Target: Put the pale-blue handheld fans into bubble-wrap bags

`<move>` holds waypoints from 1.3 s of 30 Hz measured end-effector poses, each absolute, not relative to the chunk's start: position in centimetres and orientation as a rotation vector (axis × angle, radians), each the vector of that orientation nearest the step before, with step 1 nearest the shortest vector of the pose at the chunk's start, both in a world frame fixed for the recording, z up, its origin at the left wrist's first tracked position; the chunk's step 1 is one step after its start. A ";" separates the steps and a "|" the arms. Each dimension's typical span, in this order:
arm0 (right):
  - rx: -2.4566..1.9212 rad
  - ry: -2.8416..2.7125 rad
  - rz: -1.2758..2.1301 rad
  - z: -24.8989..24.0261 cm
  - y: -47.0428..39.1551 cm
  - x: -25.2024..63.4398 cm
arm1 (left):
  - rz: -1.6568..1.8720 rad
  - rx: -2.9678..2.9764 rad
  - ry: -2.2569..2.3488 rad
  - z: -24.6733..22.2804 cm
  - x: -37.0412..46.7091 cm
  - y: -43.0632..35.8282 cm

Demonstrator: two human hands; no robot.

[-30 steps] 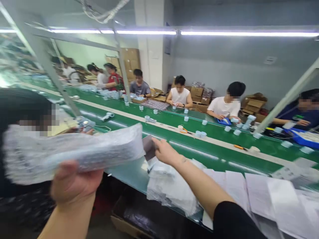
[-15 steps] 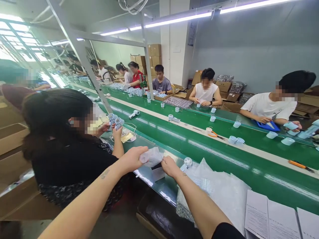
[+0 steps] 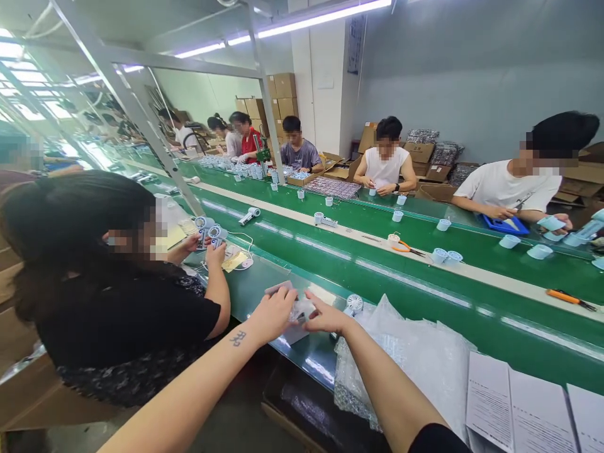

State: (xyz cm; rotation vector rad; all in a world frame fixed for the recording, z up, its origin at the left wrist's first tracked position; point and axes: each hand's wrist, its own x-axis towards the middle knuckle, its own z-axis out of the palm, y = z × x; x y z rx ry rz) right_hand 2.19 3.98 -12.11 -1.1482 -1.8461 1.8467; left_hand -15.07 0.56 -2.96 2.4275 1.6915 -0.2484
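Note:
A translucent plastic-wrapped packet is at the mouth of a small white box on the near edge of the bench; what is inside the wrap cannot be made out. My left hand comes over the packet from the left, fingers bent down and closed on it. On the other side, my right hand has thumb and forefinger spread apart beside the packet's right end. Just right of that hand lies a light blue handheld fan, partly covered by bubble wrap bags.
White printed boxes stand at lower right. A green conveyor belt runs past, carrying blue cups and orange-handled pliers. On my left, a co-worker holds two fans. Other people sit across the belt. A dark carton is below the bench.
The packet has come down from above the box to its opening. My left hand has turned over it, and my right hand's fingers have spread from their pinch. The view has shifted slightly.

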 end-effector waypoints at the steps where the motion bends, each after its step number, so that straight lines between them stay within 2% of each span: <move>1: -1.152 -1.921 1.798 -12.1 4.1 2.2 | -0.191 2.403 1.729 -3.7 -15.3 0.0; 4: -1.126 -2.124 1.616 -12.6 4.4 0.8 | -0.057 2.331 1.810 -5.9 -15.6 -1.4; 8: -1.000 -2.128 1.629 -13.0 4.6 -1.5 | 0.023 2.496 1.661 -7.1 -16.1 -2.3; 10: -1.021 -2.085 1.601 -12.5 5.2 -1.1 | 0.386 2.708 1.529 -6.2 -16.6 -2.7; 12: -1.089 -1.983 1.531 -11.3 6.6 0.7 | 0.970 2.707 1.524 -5.0 -17.3 -3.1; 14: -1.134 -1.833 1.441 -10.0 9.2 3.8 | 1.407 2.310 1.738 -4.8 -17.7 -3.4; 15: -1.152 -1.752 1.389 -9.6 10.9 5.5 | 1.440 2.057 1.842 -5.3 -17.7 -3.4; 17: -1.247 -1.622 1.252 -9.2 14.5 9.0 | 1.200 1.691 1.903 -7.9 -17.2 -3.0; 21: -1.532 -1.445 1.053 -11.2 19.8 14.6 | 0.549 1.507 1.690 -15.5 -13.4 -1.0; 25: -1.661 -1.325 1.053 -14.7 20.4 16.7 | 0.302 1.589 1.583 -19.8 -8.2 1.2; 29: -1.745 -1.247 1.048 -15.2 18.8 16.9 | 0.166 1.681 1.519 -20.5 -4.7 2.5; 34: -1.755 -1.218 1.074 -10.1 12.3 18.0 | 0.175 1.604 1.547 -19.3 -4.5 4.1; 39: -1.558 -0.973 1.527 -7.0 -0.6 18.9 | 0.386 1.290 1.544 -15.4 -5.9 3.9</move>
